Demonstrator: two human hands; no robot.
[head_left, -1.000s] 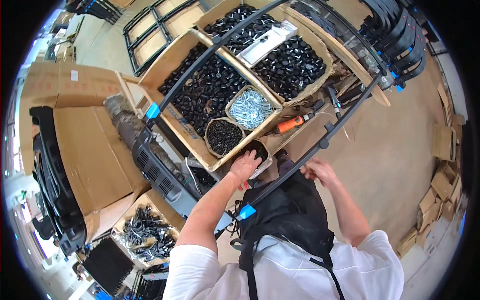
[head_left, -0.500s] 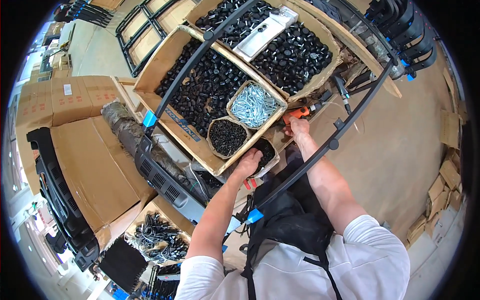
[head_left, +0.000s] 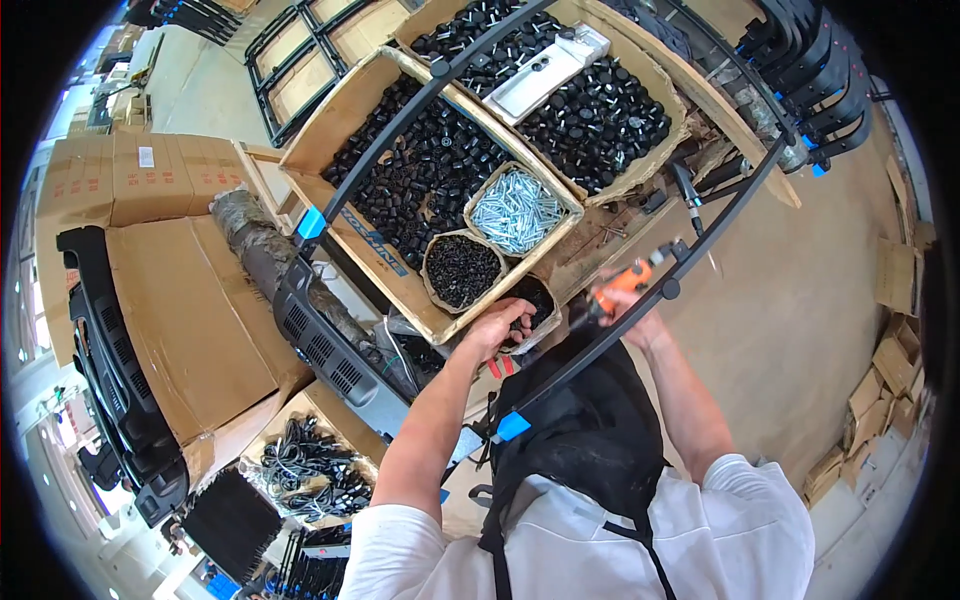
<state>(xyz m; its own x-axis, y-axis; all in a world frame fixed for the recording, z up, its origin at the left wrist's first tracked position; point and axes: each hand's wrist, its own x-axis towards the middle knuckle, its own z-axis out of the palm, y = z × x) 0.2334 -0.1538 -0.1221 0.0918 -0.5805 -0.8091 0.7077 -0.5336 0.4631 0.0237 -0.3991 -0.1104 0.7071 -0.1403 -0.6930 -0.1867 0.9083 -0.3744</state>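
My left hand [head_left: 496, 328] dips into a small box [head_left: 545, 330] of small black parts under the front corner of a wooden tray. Its fingers are curled among the parts, and what they pinch is hidden. In my right hand [head_left: 636, 312] is an orange-and-black power screwdriver [head_left: 627, 284], raised beside the black tubular frame [head_left: 580, 362] that crosses in front of me. Slight blur covers this hand. Nearest to the left hand, a small box of black screws [head_left: 462, 271] sits inside the tray, beside a box of silver screws [head_left: 517, 210].
The wooden tray [head_left: 350, 255] also holds many black plastic caps [head_left: 420, 165]. Behind it, a carton holds black round-headed feet [head_left: 600, 125] with a white bar [head_left: 550, 72] on top. A grey vented panel [head_left: 335, 350] and a box of cables [head_left: 315, 465] lie left.
My right hand has lifted the orange screwdriver off the bench and drawn it toward me and to the right. The left hand stays in the small box, its fingers shifting slightly.
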